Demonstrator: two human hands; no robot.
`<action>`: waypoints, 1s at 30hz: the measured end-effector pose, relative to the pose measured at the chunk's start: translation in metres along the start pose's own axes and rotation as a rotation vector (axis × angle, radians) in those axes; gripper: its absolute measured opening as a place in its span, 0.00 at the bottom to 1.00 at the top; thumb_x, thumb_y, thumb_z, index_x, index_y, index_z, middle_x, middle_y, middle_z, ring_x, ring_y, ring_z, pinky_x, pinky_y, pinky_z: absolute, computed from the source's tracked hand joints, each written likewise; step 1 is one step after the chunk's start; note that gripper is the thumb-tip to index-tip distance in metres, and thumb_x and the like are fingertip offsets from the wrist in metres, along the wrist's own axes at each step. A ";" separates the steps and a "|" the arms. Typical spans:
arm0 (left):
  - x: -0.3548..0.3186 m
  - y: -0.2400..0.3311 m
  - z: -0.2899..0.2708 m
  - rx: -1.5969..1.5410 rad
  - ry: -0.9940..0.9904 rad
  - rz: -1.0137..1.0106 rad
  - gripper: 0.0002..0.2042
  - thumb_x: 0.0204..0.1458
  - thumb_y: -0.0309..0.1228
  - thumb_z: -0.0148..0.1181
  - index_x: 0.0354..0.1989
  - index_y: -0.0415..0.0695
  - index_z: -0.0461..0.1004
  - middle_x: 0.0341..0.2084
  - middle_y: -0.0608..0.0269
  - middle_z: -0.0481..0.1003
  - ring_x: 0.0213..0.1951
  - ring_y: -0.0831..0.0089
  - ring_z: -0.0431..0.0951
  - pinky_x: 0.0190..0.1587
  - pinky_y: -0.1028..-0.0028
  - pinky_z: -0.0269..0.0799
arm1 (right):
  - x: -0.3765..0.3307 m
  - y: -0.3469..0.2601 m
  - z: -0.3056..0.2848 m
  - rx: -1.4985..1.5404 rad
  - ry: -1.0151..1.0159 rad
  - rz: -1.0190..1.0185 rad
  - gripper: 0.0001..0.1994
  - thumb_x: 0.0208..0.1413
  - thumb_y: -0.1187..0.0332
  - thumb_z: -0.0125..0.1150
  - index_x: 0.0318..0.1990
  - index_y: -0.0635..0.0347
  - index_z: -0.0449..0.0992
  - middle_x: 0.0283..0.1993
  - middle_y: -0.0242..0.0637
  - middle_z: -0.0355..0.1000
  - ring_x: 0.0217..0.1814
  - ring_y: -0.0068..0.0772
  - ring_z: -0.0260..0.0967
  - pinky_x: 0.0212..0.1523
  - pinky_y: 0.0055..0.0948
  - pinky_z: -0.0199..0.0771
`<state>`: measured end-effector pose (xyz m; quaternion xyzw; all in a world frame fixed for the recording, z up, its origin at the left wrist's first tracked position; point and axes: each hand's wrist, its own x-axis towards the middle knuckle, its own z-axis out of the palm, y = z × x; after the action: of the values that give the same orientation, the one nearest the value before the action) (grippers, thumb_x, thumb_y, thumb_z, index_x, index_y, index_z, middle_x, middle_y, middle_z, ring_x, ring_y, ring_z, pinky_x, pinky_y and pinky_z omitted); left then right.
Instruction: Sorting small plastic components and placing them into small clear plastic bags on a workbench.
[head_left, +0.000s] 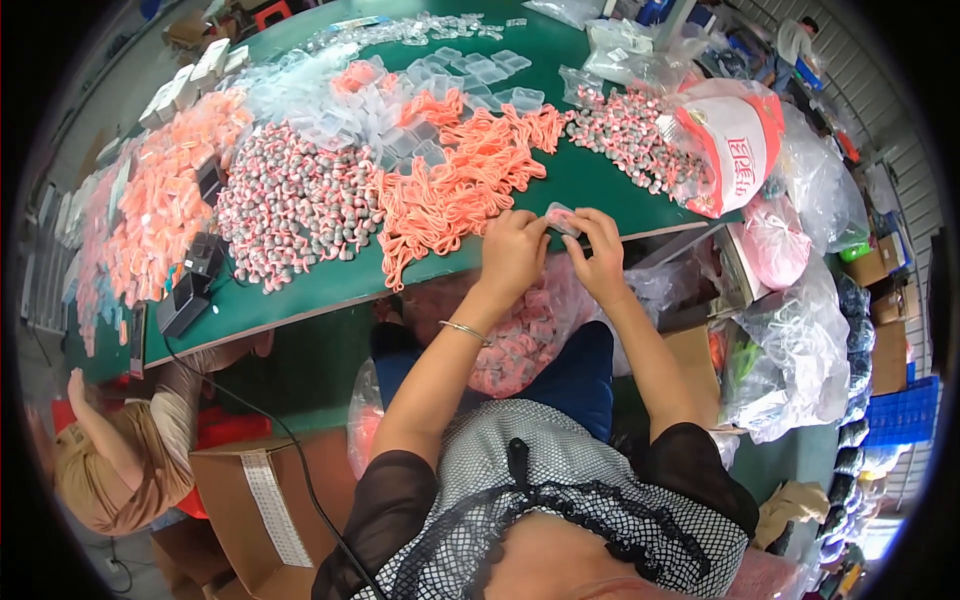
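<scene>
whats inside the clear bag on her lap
The clear plastic bag on the lap shows small packed pieces in pink and grey through its film. The left forearm covers part of it, and its bottom is hidden.

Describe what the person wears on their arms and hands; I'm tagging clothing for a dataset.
Both forearms are bare. The left hand has a thin silver bangle at the wrist; the right hand wears nothing visible. Sheer dark short sleeves cover the upper arms.

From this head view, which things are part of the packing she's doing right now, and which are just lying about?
In use:
left hand and right hand, together holding a small clear case
orange cords
grey-and-red earpiece pile
empty clear cases
bag of filled cases on the lap

Lying about:
black boxes
cardboard carton
red-and-white bag
</scene>
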<state>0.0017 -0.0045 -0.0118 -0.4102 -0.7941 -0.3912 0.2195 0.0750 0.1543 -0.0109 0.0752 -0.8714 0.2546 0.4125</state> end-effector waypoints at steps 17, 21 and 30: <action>0.004 -0.001 -0.020 -0.291 -0.151 0.170 0.10 0.45 0.27 0.66 0.37 0.40 0.76 0.31 0.57 0.74 0.35 0.58 0.75 0.38 0.63 0.72 | -0.007 -0.013 -0.025 0.203 -0.184 0.126 0.13 0.49 0.75 0.66 0.43 0.65 0.76 0.41 0.43 0.76 0.42 0.40 0.75 0.44 0.31 0.74; -0.002 -0.006 -0.027 -0.349 -0.086 0.113 0.08 0.47 0.28 0.65 0.34 0.39 0.76 0.29 0.54 0.73 0.30 0.55 0.75 0.33 0.63 0.72 | 0.011 -0.019 -0.025 0.344 -0.301 0.201 0.10 0.52 0.75 0.64 0.43 0.64 0.77 0.40 0.40 0.77 0.40 0.35 0.76 0.42 0.29 0.75; -0.089 0.006 -0.013 -0.181 -0.228 0.017 0.10 0.52 0.36 0.61 0.35 0.43 0.74 0.30 0.57 0.71 0.32 0.58 0.76 0.32 0.62 0.73 | 0.129 0.068 0.044 0.010 -0.228 0.141 0.07 0.58 0.68 0.58 0.37 0.61 0.80 0.36 0.36 0.78 0.43 0.39 0.76 0.47 0.33 0.74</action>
<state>0.0573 -0.0553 -0.0611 -0.4768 -0.7719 -0.4100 0.0935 -0.0620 0.2010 0.0376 0.0443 -0.9145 0.2770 0.2915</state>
